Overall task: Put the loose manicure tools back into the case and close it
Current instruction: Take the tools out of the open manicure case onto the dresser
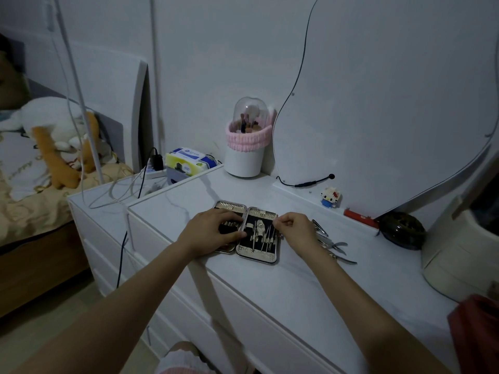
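Silver-edged and lined in black, the case is seen in the head view lying fully open and flat on the white dresser top, near its front edge. Its right half holds several slim metal tools in a row under straps.

The left hand is laid over the left half of the case, fingers spread and lightly bent, pressing down; this is judged to steady the case while tools are slotted in.

The right hand is held at the right edge of the case, thumb and forefinger pinched together. Something thin appears to be held there, but what it is cannot be told from this view.

Loose tools, including nippers and scissors, lie just to the right of the case on the dresser top, partly hidden behind the right hand and within easy reach of it.

The task is judged to be partly done: tools remain outside and the case is not yet closed.

A brush holder stands at the back against the wall.
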